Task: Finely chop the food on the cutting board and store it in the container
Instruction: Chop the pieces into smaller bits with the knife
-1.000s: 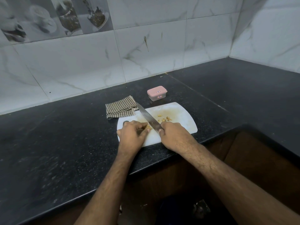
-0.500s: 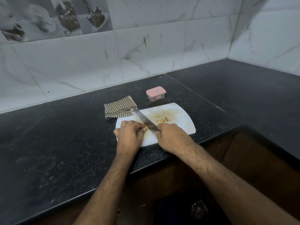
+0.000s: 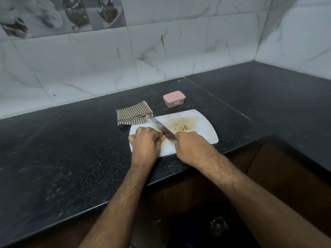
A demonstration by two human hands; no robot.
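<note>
A white cutting board [image 3: 200, 122] lies near the front edge of the black counter. My right hand [image 3: 191, 145] grips the handle of a long knife [image 3: 161, 127], whose blade slants up to the left across the board. My left hand [image 3: 146, 142] is curled over a small yellow piece of food [image 3: 163, 137] and holds it against the blade. Several small chopped yellow bits [image 3: 181, 127] lie to the right of the blade. A small clear container with a pink lid [image 3: 174, 101], closed, stands just behind the board.
A folded checked cloth [image 3: 133, 115] lies at the board's far left corner, under the knife tip. The black counter [image 3: 71, 149] runs left and turns a corner at the right. Marble wall tiles [image 3: 161, 51] stand behind. The counter's front edge is just below the board.
The knife blade has slid slightly toward the left, closer to my left hand's fingers. Both hands stay in place on the board.
</note>
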